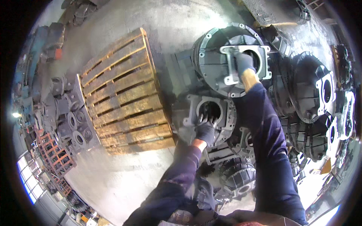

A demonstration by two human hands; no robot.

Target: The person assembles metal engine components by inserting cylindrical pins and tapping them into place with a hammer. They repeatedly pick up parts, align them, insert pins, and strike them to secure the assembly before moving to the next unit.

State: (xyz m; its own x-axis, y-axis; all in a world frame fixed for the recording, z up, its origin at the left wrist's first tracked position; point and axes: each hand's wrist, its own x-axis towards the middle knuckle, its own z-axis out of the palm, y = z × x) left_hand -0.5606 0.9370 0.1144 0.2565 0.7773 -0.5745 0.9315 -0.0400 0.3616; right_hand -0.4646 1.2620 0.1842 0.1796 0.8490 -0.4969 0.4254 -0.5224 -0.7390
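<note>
Head view — left hand [205, 132] at the bored lower housing [193, 109], right hand [244, 63] at the flanged bell housing [216, 62], likely as handholds — cannot tell whether either grip is closed.

With your gloved left hand [205, 132], you touch the lower rim of the round opening in 1 dark metal housing [226, 118]. Your gloved right hand [245, 62] is at the bigger housing [215, 56]. At left, 1 wooden pallet [126, 98] lies on the floor [124, 175].

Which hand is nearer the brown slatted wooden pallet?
Left. The left hand is just right of the pallet, at a grey round-holed metal housing; the right hand is farther right, at another housing.
</note>
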